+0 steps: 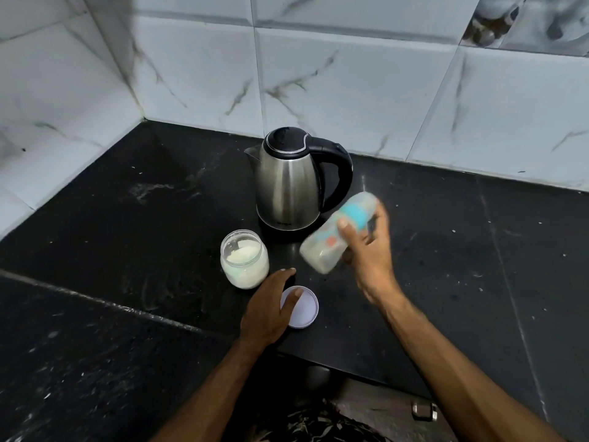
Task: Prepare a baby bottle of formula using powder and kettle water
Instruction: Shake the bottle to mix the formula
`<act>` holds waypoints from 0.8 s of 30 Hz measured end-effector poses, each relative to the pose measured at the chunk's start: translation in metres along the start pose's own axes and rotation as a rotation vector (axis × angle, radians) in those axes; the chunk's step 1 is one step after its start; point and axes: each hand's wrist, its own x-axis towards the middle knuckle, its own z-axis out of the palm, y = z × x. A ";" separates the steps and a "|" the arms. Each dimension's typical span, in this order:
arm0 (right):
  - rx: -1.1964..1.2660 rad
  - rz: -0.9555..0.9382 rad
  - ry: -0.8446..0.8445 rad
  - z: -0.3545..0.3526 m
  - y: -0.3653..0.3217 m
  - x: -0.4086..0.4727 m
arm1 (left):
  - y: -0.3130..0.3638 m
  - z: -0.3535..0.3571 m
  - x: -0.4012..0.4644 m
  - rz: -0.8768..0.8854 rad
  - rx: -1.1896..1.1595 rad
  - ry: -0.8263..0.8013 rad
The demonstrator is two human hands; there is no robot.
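Our right fingers [345,229] wrap around the bottle [338,234], tipped sideways beside the kettle [287,186]. Our left hand [271,304] rests flat on the lid [302,309]. We should hold tight and shake gently.

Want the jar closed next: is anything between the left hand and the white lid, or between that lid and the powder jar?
Nothing visible. The left hand already rests on the white lid, and bare counter separates the lid from the open powder jar.
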 end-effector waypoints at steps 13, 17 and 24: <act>-0.203 0.078 -0.293 0.000 0.015 -0.015 | 0.002 -0.002 0.000 0.012 -0.066 0.007; -0.085 0.020 -0.144 0.000 0.003 -0.002 | 0.004 -0.001 -0.001 0.012 -0.044 0.021; -0.258 0.071 -0.325 -0.004 0.013 -0.013 | 0.003 -0.002 -0.002 0.027 -0.031 0.030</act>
